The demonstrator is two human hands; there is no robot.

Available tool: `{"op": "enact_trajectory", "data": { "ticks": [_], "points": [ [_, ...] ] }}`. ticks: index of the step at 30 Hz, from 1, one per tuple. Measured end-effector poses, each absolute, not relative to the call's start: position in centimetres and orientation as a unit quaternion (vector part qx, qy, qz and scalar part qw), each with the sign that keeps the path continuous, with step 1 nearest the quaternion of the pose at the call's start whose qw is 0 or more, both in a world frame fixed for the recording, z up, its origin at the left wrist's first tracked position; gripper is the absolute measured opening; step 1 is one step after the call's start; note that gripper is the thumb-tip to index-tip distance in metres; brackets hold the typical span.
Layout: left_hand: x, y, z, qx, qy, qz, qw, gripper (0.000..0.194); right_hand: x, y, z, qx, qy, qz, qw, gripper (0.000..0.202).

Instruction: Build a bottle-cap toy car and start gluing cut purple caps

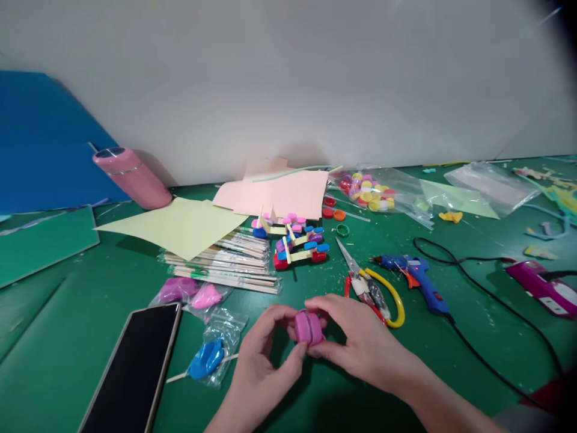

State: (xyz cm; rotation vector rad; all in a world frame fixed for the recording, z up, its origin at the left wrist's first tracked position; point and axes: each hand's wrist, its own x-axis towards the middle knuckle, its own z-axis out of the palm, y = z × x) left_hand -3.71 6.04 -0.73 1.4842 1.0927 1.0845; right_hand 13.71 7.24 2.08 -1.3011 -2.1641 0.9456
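Note:
Two purple bottle caps (308,328), set face to face with a thin dark gap between them, are pinched above the green table. My left hand (273,355) grips them from the left, thumb below and fingers behind. On the right side, my right hand (356,337) holds them between thumb and fingers. Just beyond are small stick-and-cap models (301,255) with red, purple and blue parts. Scissors (356,270) and yellow-handled pliers (391,300) lie past my right hand. A blue glue gun (419,278) rests farther right.
A phone (133,370) and a bagged blue lump (206,359) lie at the left. Behind are packed sticks (225,264), yellow paper (175,225), a pink bottle (133,177) and a bag of caps (369,191). A black cord (491,364) crosses the right side near a power strip (543,287).

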Motion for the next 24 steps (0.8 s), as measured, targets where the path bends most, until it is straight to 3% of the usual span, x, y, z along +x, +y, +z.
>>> {"op": "enact_trajectory", "data": {
  "ticks": [4, 24],
  "points": [
    [-3.69, 6.02, -0.75, 0.609, 0.447, 0.448, 0.479, 0.025, 13.6, 7.21, 2.11, -0.472, -0.783, 0.339, 0.224, 0.028],
    [-3.7, 5.99, -0.87, 0.6, 0.446, 0.437, 0.5, 0.025, 14.0, 7.23, 1.97, -0.454, -0.801, 0.303, 0.248, 0.031]
  ]
}}
